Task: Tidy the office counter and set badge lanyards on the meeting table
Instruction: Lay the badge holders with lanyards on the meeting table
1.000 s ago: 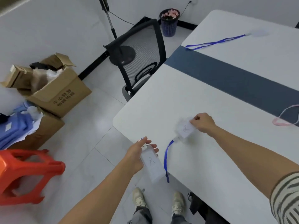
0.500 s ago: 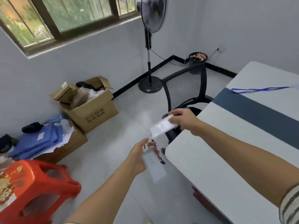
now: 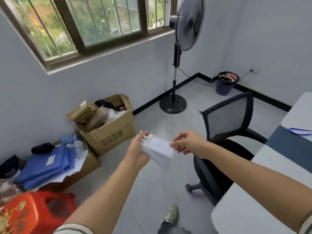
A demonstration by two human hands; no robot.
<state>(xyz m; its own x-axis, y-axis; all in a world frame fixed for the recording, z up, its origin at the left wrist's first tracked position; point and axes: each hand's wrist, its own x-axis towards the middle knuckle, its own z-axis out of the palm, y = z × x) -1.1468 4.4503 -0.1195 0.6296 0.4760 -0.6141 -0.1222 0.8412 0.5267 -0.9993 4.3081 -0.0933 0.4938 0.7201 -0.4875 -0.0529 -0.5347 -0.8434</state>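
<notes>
Head view: with left grip (image 3: 137, 149) curled round the badge stack (image 3: 162, 159), mid-air left of the bench (image 3: 270, 200), and right grip (image 3: 184, 141) pinching the top badge (image 3: 157, 144) by its edge, peel that one off flat.

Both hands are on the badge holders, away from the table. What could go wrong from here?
The left hand holds the badge holders as a loose stack over the floor, and the right hand pinches only an edge of the top one; one may slip and drop.
The chair stands close by, at the table edge; it might get bumped.
</notes>
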